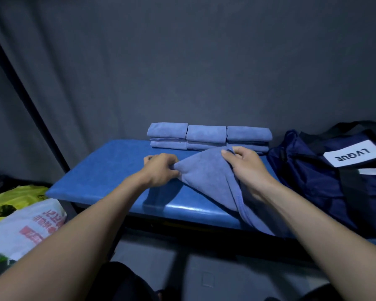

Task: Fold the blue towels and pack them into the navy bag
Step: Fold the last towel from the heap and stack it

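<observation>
Towel (206,170), blue, unfolded, item in hand: we hold it stretched between both hands above the blue padded bench (100,170), its lower part draping over the near edge of the bench toward the floor.

Left hand (161,168): fingers curled, pinching the towel's left corner. Right hand (245,164): fingers curled round the upper right corner, slightly farther from us than the left.

Folded towels (208,136): three stacks side by side along the far edge of the bench, against the grey curtain (182,61); just behind the towel in hand, apart from it.

Navy bag (334,170): on the right end of the bench, beside the stacks, a white label on top. Whether its opening is unzipped we cannot tell.

Plastic bags (20,213): yellow and white, left of the bench, not part of the work.

Handling note, by our judgement: folding is well along, packing not yet begun. To do this fold well we would draw the top edge taut and level, lay the cloth flat on the bare bench, and match corners before creasing. The hanging part may drag the cloth off the edge; lift it on first. Fold to the size of the finished stacks.
</observation>
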